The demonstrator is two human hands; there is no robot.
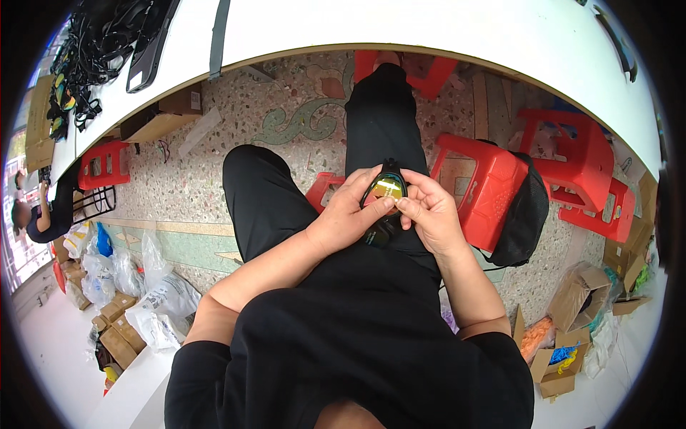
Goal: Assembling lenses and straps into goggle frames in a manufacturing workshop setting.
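Note:
Over my lap I hold a pair of black swim goggles with a shiny yellow-green mirrored lens facing up. My left hand is closed round the left side of the goggles, its thumb pressed on the lens. From the right, my right hand grips the other edge, its thumb meeting the left thumb near the lens's lower part. Fingers beneath the goggles are partly hidden. One end of the frame points away from me, and the other hangs toward my body.
A white table curves across the far side, with a heap of black straps and goggles at its left. Red stools stand at right, one bearing a black bag. Plastic bags and cardboard boxes lie about. Another person sits far left.

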